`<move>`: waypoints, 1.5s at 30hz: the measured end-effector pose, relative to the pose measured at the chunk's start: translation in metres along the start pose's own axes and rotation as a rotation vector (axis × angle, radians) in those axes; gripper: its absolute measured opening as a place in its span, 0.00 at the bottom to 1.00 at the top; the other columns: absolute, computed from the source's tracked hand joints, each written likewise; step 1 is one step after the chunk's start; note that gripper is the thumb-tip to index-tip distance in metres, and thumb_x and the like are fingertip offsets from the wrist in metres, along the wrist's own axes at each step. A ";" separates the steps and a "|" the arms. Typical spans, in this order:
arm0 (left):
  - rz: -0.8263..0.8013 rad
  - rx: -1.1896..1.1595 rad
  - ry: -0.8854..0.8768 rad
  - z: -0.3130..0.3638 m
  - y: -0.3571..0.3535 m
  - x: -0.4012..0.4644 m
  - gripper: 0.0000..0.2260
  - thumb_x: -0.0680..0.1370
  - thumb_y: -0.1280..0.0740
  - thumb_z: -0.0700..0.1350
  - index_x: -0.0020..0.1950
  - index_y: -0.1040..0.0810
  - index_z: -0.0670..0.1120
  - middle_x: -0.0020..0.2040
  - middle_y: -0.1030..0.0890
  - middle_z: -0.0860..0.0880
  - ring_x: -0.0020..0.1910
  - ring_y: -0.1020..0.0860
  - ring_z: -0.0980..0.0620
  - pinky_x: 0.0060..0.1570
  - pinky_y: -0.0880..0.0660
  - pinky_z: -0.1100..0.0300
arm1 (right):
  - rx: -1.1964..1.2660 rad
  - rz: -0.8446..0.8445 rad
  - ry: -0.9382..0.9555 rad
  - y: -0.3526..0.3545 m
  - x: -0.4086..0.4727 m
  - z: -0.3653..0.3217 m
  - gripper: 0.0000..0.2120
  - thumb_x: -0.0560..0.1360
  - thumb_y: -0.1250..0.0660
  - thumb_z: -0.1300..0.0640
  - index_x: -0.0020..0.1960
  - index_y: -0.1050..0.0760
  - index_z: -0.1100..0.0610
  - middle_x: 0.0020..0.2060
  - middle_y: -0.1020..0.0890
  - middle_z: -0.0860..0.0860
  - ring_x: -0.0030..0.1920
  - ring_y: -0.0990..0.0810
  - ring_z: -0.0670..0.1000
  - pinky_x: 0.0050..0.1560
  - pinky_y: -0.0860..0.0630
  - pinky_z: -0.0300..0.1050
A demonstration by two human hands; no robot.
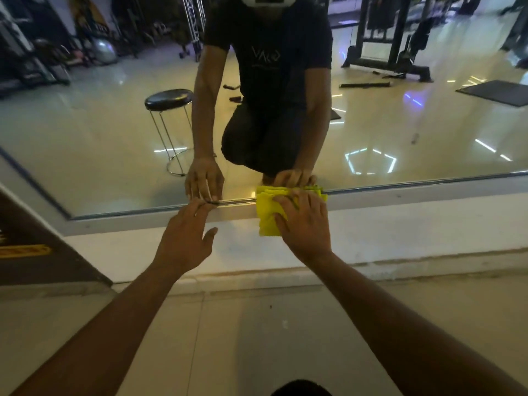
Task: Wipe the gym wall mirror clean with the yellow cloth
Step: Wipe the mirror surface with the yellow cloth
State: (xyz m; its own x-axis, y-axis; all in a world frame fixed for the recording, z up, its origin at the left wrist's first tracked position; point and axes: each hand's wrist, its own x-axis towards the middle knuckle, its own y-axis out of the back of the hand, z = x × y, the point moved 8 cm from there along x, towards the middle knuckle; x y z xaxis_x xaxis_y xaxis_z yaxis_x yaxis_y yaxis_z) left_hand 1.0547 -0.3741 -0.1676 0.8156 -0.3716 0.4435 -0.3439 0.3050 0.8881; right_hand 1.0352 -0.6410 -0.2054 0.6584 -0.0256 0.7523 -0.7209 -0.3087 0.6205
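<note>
Gym floor, glossy tile; wall mirror runs low, its metal bottom rail sitting on a white ledge. Reflected at left: black stool.

Left hand: fingers straight, spread, tips touching the rail, holding nothing. Looks like bracing.

Right hand: fingers extended, pressing the folded yellow cloth flat against the mirror's lower edge; cloth overlaps rail and ledge face.

Step in hand, by my reading: wiping the bottom strip. Next move likely calls for steady pressure and a sideways sweep along the rail, keeping the folds together.
</note>
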 end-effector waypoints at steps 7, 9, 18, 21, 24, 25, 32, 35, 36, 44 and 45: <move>0.087 -0.005 -0.057 -0.016 -0.012 -0.014 0.22 0.81 0.29 0.33 0.75 0.24 0.39 0.72 0.22 0.37 0.70 0.23 0.35 0.70 0.23 0.37 | 0.081 0.138 0.284 -0.047 -0.003 -0.105 0.20 0.85 0.28 0.48 0.73 0.24 0.54 0.66 0.17 0.59 0.66 0.20 0.63 0.70 0.22 0.64; 0.096 0.052 -0.107 -0.028 -0.012 -0.008 0.20 0.81 0.30 0.34 0.73 0.23 0.40 0.70 0.21 0.38 0.68 0.22 0.35 0.68 0.23 0.39 | 0.068 0.118 0.181 -0.045 0.001 -0.082 0.20 0.85 0.29 0.46 0.73 0.24 0.53 0.67 0.18 0.60 0.66 0.21 0.63 0.69 0.24 0.63; 0.232 0.063 -0.112 -0.094 -0.007 -0.014 0.10 0.84 0.33 0.43 0.63 0.17 0.42 0.60 0.18 0.42 0.57 0.20 0.39 0.56 0.23 0.45 | 0.075 0.074 0.180 -0.086 0.012 -0.147 0.18 0.85 0.32 0.42 0.70 0.22 0.51 0.66 0.21 0.56 0.64 0.25 0.60 0.68 0.29 0.59; 0.326 0.052 0.005 -0.114 0.003 -0.023 0.08 0.82 0.27 0.41 0.61 0.18 0.43 0.59 0.19 0.42 0.57 0.21 0.39 0.54 0.23 0.43 | 0.051 0.076 0.206 -0.078 0.009 -0.132 0.18 0.85 0.29 0.46 0.72 0.24 0.50 0.68 0.22 0.56 0.66 0.26 0.60 0.67 0.27 0.59; 0.409 -0.024 0.096 -0.117 0.012 -0.032 0.11 0.78 0.22 0.38 0.59 0.19 0.43 0.57 0.18 0.42 0.54 0.21 0.40 0.52 0.22 0.44 | 0.015 0.071 0.159 -0.069 0.000 -0.113 0.18 0.83 0.25 0.49 0.70 0.20 0.52 0.68 0.22 0.57 0.67 0.25 0.64 0.66 0.25 0.62; 0.414 -0.027 0.115 -0.116 0.013 -0.034 0.11 0.78 0.22 0.38 0.58 0.18 0.42 0.56 0.18 0.42 0.54 0.21 0.40 0.52 0.22 0.44 | 0.015 0.083 0.136 -0.070 0.001 -0.114 0.17 0.83 0.26 0.49 0.69 0.18 0.53 0.68 0.22 0.57 0.66 0.25 0.64 0.67 0.27 0.61; 0.376 -0.049 0.290 -0.138 0.011 -0.051 0.14 0.80 0.25 0.39 0.65 0.18 0.40 0.63 0.18 0.38 0.61 0.19 0.35 0.60 0.21 0.39 | 0.089 0.036 0.252 -0.105 0.018 -0.197 0.17 0.85 0.30 0.45 0.70 0.23 0.51 0.66 0.20 0.57 0.65 0.23 0.62 0.68 0.24 0.62; 0.355 -0.062 0.381 -0.158 0.014 -0.067 0.18 0.81 0.26 0.40 0.70 0.21 0.40 0.69 0.20 0.38 0.69 0.22 0.35 0.67 0.22 0.37 | 0.067 0.022 0.212 -0.082 0.016 -0.163 0.17 0.84 0.26 0.47 0.70 0.21 0.52 0.67 0.21 0.57 0.66 0.24 0.62 0.68 0.25 0.62; 0.346 -0.046 0.391 -0.163 0.015 -0.073 0.19 0.81 0.26 0.41 0.72 0.22 0.40 0.71 0.21 0.37 0.71 0.23 0.35 0.69 0.22 0.36 | 0.038 0.025 0.189 -0.075 0.013 -0.153 0.17 0.84 0.26 0.47 0.70 0.20 0.52 0.67 0.22 0.57 0.67 0.24 0.62 0.67 0.26 0.61; 0.290 0.048 0.401 -0.188 0.021 -0.102 0.29 0.78 0.23 0.38 0.78 0.26 0.42 0.78 0.26 0.37 0.76 0.26 0.34 0.69 0.24 0.34 | 0.049 0.048 0.232 -0.123 0.021 -0.251 0.16 0.86 0.33 0.46 0.70 0.20 0.52 0.66 0.19 0.58 0.64 0.21 0.64 0.68 0.25 0.63; 0.294 0.065 0.400 -0.189 0.023 -0.102 0.30 0.77 0.22 0.38 0.78 0.26 0.41 0.78 0.26 0.36 0.75 0.26 0.33 0.68 0.23 0.34 | 0.062 0.036 0.254 -0.125 0.023 -0.260 0.17 0.86 0.34 0.45 0.70 0.20 0.52 0.66 0.19 0.58 0.64 0.20 0.63 0.67 0.24 0.63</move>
State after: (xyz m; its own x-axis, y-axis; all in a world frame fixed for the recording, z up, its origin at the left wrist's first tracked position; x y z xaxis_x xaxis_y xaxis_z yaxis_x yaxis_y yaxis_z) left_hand 1.0519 -0.1635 -0.2152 0.7900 0.0915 0.6063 -0.6039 0.2867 0.7437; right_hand 1.0843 -0.3554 -0.2083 0.5514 0.1996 0.8100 -0.7230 -0.3701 0.5834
